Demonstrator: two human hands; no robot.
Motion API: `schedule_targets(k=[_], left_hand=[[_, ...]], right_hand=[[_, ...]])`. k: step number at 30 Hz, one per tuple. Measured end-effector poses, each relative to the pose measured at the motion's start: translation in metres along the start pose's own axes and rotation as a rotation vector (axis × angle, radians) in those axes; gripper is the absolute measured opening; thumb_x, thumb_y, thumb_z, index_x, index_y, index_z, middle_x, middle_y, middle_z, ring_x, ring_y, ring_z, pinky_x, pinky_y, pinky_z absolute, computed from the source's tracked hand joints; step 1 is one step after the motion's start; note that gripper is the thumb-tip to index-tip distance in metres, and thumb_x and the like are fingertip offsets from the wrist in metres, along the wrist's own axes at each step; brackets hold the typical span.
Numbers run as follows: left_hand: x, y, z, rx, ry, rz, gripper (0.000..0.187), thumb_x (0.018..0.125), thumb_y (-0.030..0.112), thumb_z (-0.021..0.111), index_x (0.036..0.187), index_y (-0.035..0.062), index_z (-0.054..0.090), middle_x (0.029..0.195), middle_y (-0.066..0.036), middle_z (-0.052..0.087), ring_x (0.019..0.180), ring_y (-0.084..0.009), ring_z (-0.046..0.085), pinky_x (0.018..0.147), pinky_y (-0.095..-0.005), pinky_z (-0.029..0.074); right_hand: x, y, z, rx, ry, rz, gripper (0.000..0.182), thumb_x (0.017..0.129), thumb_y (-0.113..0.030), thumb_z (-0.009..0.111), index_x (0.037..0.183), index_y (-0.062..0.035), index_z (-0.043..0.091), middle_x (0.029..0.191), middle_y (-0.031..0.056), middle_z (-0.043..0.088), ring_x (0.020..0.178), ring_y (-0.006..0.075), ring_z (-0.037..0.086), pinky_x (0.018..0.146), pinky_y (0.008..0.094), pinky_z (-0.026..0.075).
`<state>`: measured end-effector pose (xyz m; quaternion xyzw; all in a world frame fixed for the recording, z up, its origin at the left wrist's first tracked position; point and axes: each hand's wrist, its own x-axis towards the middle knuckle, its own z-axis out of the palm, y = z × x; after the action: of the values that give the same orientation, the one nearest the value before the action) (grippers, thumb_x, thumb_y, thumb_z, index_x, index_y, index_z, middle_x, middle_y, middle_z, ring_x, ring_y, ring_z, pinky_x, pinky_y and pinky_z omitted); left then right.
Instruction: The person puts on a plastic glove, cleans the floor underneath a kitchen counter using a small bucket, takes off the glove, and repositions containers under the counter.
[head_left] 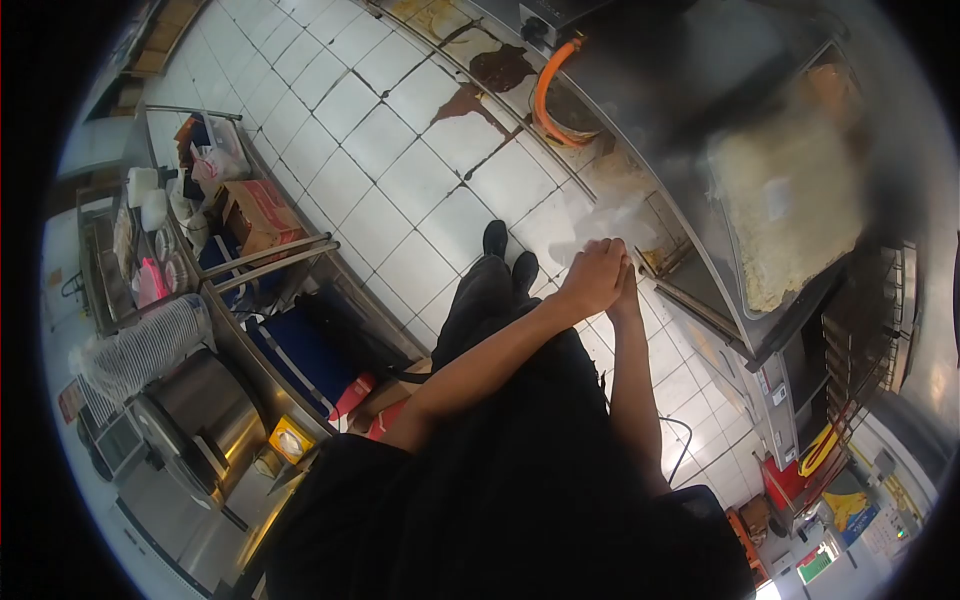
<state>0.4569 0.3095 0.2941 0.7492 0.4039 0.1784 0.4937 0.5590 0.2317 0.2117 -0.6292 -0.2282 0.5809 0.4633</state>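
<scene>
White floor tiles (400, 150) span the upper centre, where left hand (595, 277) meets right hand (627, 292), their grip impossible to tell. Seemingly a pause; handling the pale slab (800, 220), upper right, would call for parting them.

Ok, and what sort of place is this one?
Probably a commercial kitchen, going by the stacked plastic containers, what looks like a large metal pot, and the white floor tiles.

Head camera looks down at both hands (596, 278).
</scene>
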Motion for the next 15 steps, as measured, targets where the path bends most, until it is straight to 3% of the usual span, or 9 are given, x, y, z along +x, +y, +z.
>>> schedule_targets(k=[6,9,12,15], left_hand=[[0.02,-0.003,-0.001,0.392,-0.276,0.072,0.021,0.086,0.022,0.059,0.097,0.0041,0.054,0.09,-0.013,0.062,0.091,-0.0325,0.06,0.078,-0.0499,0.045],[0.03,0.006,-0.005,0.4,-0.329,0.17,0.032,0.087,0.021,0.06,0.111,0.0026,0.053,0.096,-0.014,0.062,0.091,-0.0306,0.06,0.076,-0.0509,0.044],[0.031,-0.014,-0.006,0.225,-0.048,0.246,0.03,0.084,0.027,0.062,0.104,0.0054,0.054,0.088,-0.011,0.062,0.083,-0.0299,0.062,0.071,-0.0485,0.046],[0.02,-0.059,0.012,0.097,-0.103,0.149,0.035,0.085,0.033,0.063,0.101,0.0045,0.052,0.085,-0.013,0.061,0.077,-0.0323,0.063,0.066,-0.0488,0.047]], right_hand=[[0.012,-0.009,0.016,0.41,0.086,0.278,0.068,0.097,-0.056,0.034,0.145,-0.0088,0.03,0.137,0.0184,0.046,0.121,0.0366,0.048,0.103,0.0474,0.04],[0.031,-0.006,0.02,0.448,0.13,0.31,0.072,0.095,-0.061,0.032,0.148,-0.0121,0.028,0.137,0.0178,0.047,0.119,0.0361,0.05,0.102,0.0473,0.04],[0.048,-0.008,0.008,0.494,0.144,0.322,0.076,0.094,-0.067,0.029,0.15,-0.0154,0.025,0.136,0.0172,0.047,0.117,0.0356,0.051,0.101,0.0471,0.041],[0.048,0.003,-0.01,0.652,0.077,0.336,0.08,0.092,-0.072,0.027,0.152,-0.0182,0.022,0.139,0.0179,0.044,0.118,0.0374,0.05,0.102,0.0487,0.041]])
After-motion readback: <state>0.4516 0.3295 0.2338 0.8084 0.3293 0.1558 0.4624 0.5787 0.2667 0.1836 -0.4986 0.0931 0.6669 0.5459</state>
